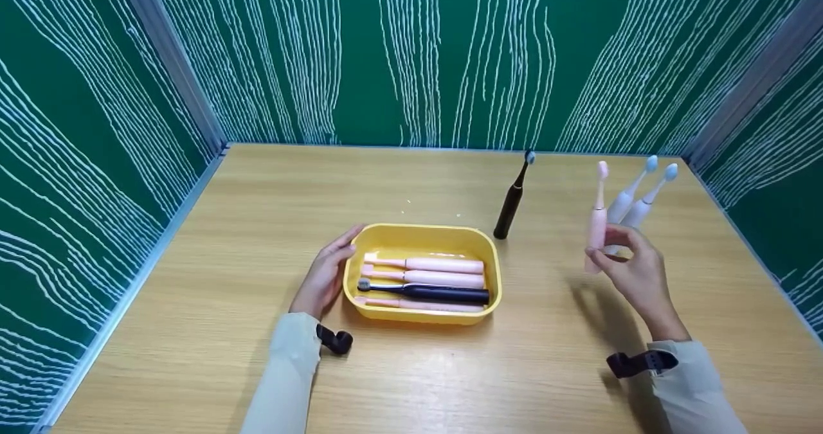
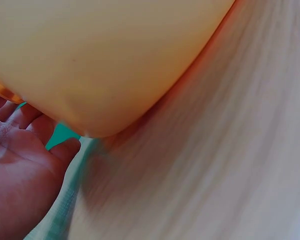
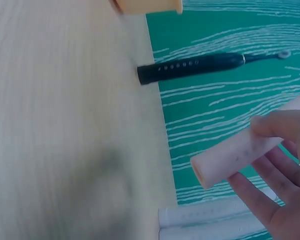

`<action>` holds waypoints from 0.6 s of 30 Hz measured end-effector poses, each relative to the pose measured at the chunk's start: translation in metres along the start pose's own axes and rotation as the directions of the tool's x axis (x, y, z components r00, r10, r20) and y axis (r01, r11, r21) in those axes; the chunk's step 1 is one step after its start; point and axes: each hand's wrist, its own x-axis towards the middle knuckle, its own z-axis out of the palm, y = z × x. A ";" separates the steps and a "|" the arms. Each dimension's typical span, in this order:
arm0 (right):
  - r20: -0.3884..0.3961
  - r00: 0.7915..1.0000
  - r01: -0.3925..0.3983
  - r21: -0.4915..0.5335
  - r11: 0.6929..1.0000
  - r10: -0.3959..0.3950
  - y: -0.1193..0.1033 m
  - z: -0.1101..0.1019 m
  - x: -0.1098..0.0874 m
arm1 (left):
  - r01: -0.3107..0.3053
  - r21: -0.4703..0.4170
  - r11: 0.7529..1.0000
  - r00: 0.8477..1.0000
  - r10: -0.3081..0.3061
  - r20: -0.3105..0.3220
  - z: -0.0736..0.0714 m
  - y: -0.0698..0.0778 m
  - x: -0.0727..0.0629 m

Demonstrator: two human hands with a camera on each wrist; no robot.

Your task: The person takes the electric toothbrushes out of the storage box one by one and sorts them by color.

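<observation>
Pale sleeves [image 1: 276, 370] lie nearest the camera, each with a black band [image 1: 643, 362] at the cuff. The right grip [image 1: 646, 280] pinches the pink brush [image 1: 598, 222], thumb [image 3: 270, 125] on one side of the handle and fingers [image 3: 252, 197] on the other, parted only about as far as the handle is thick. It has hold low on the handle; the brush is nearly upright over the right part of the worktop [image 1: 411, 382], its base [image 3: 202, 174] seemingly raised, with two white brushes [image 1: 636, 214] just to its right.

It should handle as a stiff, fairly light thing with a smooth, hard shell that might turn or slide under a loose pinch. The handle's middle looks the best place to take it; the thin neck [image 1: 600, 196] and head [image 1: 602, 170] seem the weak parts.

The left grip [image 1: 326, 272] touches the left end of the yellow tray [image 1: 418, 317]; whether it clasps the rim or merely rests there, I cannot tell. Three other pink brushes [image 1: 447, 279] and a dark one [image 1: 447, 293] lie in the tray, and a black brush [image 1: 510, 210] stands just beside it.
</observation>
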 end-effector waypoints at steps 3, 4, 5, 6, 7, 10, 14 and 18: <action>-0.055 0.998 -0.040 -0.012 0.999 0.039 0.004 -0.003 -0.001 | 0.002 0.004 1.000 1.000 -0.002 0.007 0.000 0.000 0.000; -0.073 0.996 -0.057 -0.018 0.998 0.056 0.005 -0.004 -0.001 | 0.002 0.006 1.000 1.000 -0.002 0.009 0.000 0.000 0.000; -0.090 0.993 -0.076 -0.024 0.997 0.074 0.006 -0.005 -0.001 | 0.002 0.008 1.000 1.000 -0.002 0.010 0.000 0.000 0.000; -0.102 0.990 -0.098 -0.032 0.995 0.094 0.007 -0.006 -0.001 | 0.004 0.006 1.000 1.000 -0.004 0.006 0.000 0.000 0.000; -0.108 0.988 -0.119 -0.041 0.992 0.114 0.008 -0.007 -0.001 | 0.007 0.001 1.000 1.000 -0.007 0.003 0.000 0.000 0.000; -0.123 0.978 -0.177 -0.057 0.983 0.169 0.012 -0.009 -0.001 | 0.008 -0.001 1.000 1.000 -0.008 0.005 0.000 0.000 0.000; -0.186 0.963 -0.212 -0.069 0.975 0.196 0.020 -0.013 -0.001 | 0.013 -0.012 1.000 1.000 -0.013 0.005 0.000 0.000 0.000; -0.266 0.939 -0.240 -0.057 0.969 0.217 0.026 -0.016 -0.002 | 0.011 -0.018 1.000 1.000 -0.011 0.008 0.000 0.000 -0.001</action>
